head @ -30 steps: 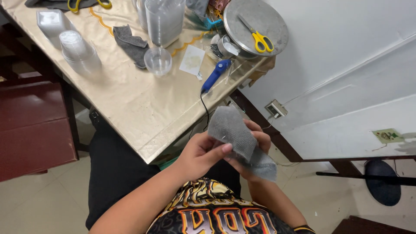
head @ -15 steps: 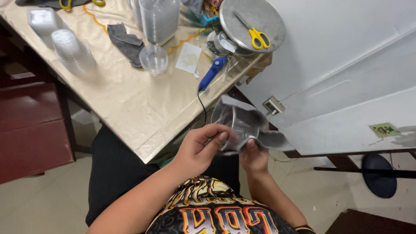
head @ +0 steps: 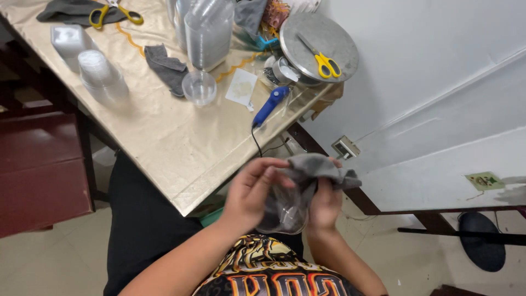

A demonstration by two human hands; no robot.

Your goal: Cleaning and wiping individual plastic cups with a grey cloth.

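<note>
A clear cup (head: 284, 211) is held at lap level, just off the table (head: 164, 137) edge, gripped by the left hand (head: 252, 194) and right hand (head: 324, 205). A grey cloth (head: 318, 167) is draped over it, fingers closed.

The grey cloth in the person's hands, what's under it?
A clear plastic cup sits under the grey cloth, held between the left hand and right hand. The cloth hides the cup's top.

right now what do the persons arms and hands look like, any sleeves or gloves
Both forearms are bare, with no long sleeves in view. The left hand and right hand wear no gloves; no rings or watch show. The black shirt carries an orange and yellow print.
</note>
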